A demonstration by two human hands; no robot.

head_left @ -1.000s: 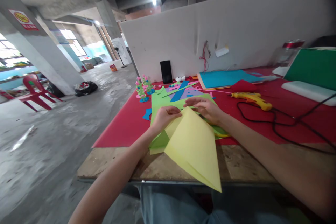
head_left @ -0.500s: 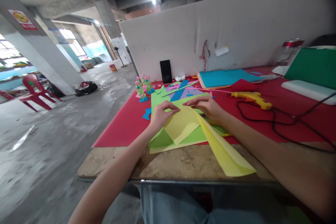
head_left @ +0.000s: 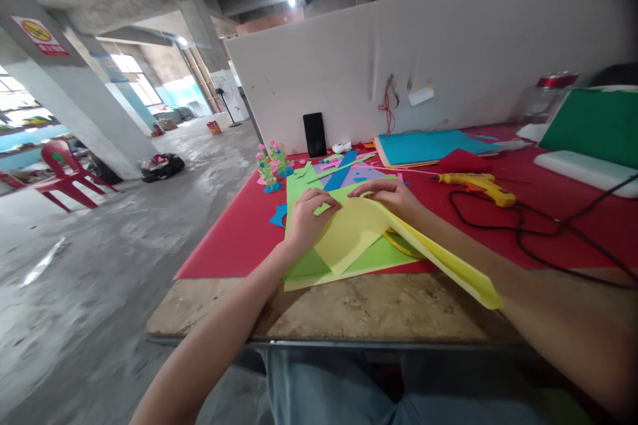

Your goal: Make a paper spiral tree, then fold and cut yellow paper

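A sheet of yellow paper [head_left: 349, 239] lies over light green sheets [head_left: 304, 269] at the table's front, its right part folded up into a long flap that leans against my right forearm. My left hand [head_left: 312, 216] pinches the sheet's far left edge between thumb and fingers. At the far right edge, my right hand [head_left: 391, 198] grips the same paper, with its fingertips bent over the edge and its thumb mostly hidden. Partly under the flap shows a yellow scissor-like loop handle [head_left: 405, 246]; the rest of it is covered.
A yellow glue gun [head_left: 478, 186] with a black cord lies at right. Behind are blue sheets [head_left: 428, 146], a dark phone [head_left: 314, 135] against the partition, and small flower ornaments [head_left: 269, 169]. A blue strip [head_left: 341, 171] lies among paper scraps.
The yellow paper's loose flap has swung right and up, toward my right forearm, uncovering the yellow loop. Both hands stay almost where they were.
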